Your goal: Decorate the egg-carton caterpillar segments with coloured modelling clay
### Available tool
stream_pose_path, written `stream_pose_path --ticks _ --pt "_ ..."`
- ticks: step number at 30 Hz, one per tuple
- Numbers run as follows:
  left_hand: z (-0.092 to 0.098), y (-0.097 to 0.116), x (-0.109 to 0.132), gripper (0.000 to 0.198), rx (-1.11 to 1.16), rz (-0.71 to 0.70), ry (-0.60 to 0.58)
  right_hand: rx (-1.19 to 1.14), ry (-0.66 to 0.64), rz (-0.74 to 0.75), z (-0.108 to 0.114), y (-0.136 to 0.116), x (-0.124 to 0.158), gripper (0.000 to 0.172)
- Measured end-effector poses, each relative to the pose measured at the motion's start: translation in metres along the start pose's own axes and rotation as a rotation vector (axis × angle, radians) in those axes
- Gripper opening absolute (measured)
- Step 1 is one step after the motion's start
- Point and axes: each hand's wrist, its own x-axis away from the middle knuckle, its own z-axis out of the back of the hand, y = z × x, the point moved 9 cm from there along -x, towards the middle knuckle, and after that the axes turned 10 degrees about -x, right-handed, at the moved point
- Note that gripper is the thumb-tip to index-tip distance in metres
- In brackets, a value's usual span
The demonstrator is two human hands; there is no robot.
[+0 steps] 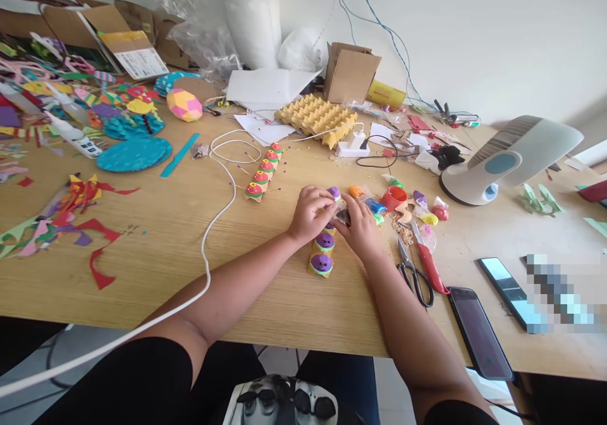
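My left hand (310, 215) and my right hand (361, 224) are close together over a strip of egg-carton cups topped with purple clay (325, 243). The nearer cups carry small dark face marks and pale green edging; my hands partly hide the farther ones. Between my fingers is a small clear packet with something black in it (342, 214). My right fingers are closed on this packet. The fingers of my left hand are pinched together beside it, and what they hold is too small to make out.
Beyond my left hand stands another decorated egg-carton strip (263, 171) with pins around it. Clay packets (374, 206), a red tape roll (394, 198), scissors (413, 274) and a red-handled knife (431, 267) lie rightward. A white cable (205, 248) crosses my left forearm.
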Motion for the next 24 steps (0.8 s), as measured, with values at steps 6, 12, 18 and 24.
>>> stream_pose_path --ticks 6,12,18,24 --pt "0.000 -0.001 0.000 0.024 0.071 0.022 -0.003 0.003 -0.040 0.001 -0.002 0.003 -0.001 0.055" --pt "-0.004 -0.001 0.001 0.023 0.105 0.025 -0.042 -0.013 -0.001 0.013 0.002 0.003 -0.002 0.063" --pt "-0.005 -0.006 0.001 0.024 0.166 0.051 -0.046 0.012 0.024 0.048 0.006 -0.001 -0.002 0.067" --pt "-0.010 -0.011 0.002 0.029 0.185 0.097 -0.111 0.041 0.033 0.051 0.008 -0.001 -0.002 0.069"
